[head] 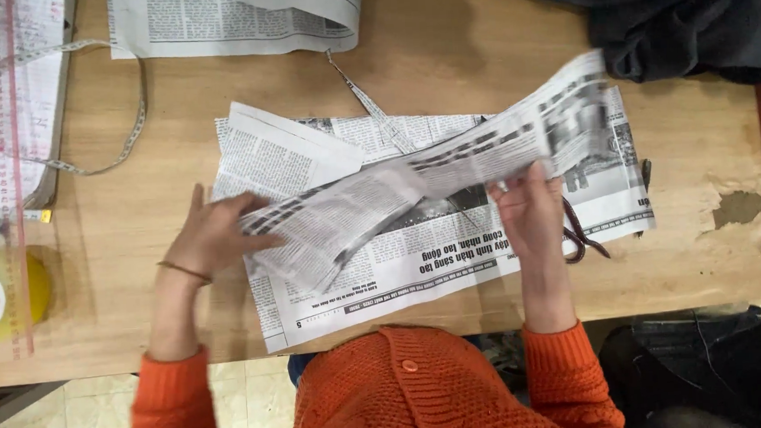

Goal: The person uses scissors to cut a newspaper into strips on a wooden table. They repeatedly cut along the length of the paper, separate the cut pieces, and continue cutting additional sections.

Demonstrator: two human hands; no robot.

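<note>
My left hand [211, 236] and my right hand [530, 215] both grip a loose piece of newspaper [430, 172], lifted off the table and blurred. The left hand pinches its left end, the right hand its right part. Beneath it lies a flat newspaper sheet [401, 282] on the wooden table [441, 46]. A thin cut paper strip [366, 102] lies just beyond. Scissors [581, 234] with dark handles peek out from under the sheet by my right hand. I wear orange knit sleeves and a thin bracelet on the left wrist.
A measuring tape [132, 105] loops at the left. Another folded newspaper [240, 22] lies at the far edge. Dark cloth [683, 24] is heaped at the far right. A clear ruler [11, 129] and a yellow tape roll [3, 299] sit at the left edge. The tabletop is chipped [739, 208] at right.
</note>
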